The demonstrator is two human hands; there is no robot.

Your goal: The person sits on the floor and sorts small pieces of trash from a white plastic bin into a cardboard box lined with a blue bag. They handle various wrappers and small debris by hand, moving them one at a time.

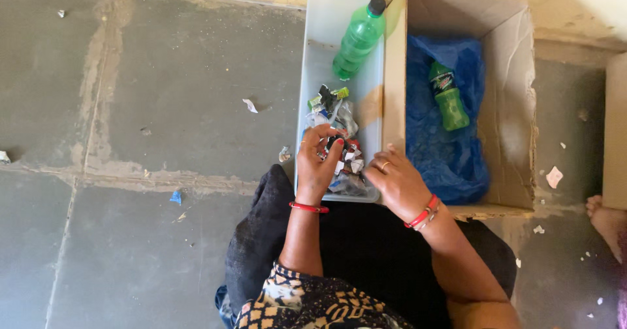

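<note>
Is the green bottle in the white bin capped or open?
Capped: the green bottle in the white bin has a dark cap on its neck.

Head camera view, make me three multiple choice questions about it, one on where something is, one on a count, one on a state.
1. Where does the bottle with the black cap lie?
A. In the white tray
B. In the cardboard box
C. On the bare floor

2. How many green bottles are in view?
A. One
B. Two
C. Four

3. What state is the cardboard box in?
A. Taped shut
B. Crushed flat
C. Open on top, lined with blue plastic

Answers: 1 A, it rests at the tray's far end, beyond the scraps that the left hand and right hand reach. 2 B, the second bottle lies in the box. 3 C, its inside shows from above.
</note>
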